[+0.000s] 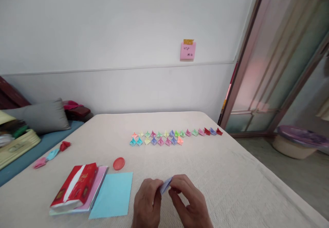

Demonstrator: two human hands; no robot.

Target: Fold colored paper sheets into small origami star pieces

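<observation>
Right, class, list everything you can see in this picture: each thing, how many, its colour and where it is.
folded paper shapes: about two dozen, mixed colours, two rows mid-table
loose folded shapes: three, pink, blue and red, by the table's left edge
round lid: one, red, just beyond the blue sheet
packet: one, red and white, on the paper stack
paper stack: one, pink on top, left of the blue sheet
blue sheet: one, light blue, flat, left of the hands
sticky note: one, pink, on the wall
cushion: one, grey, far left
table: one, beige cover
paper piece: one, lilac, pinched between both hands
left hand: near edge, on the paper piece
right hand: beside it, same hold
</observation>
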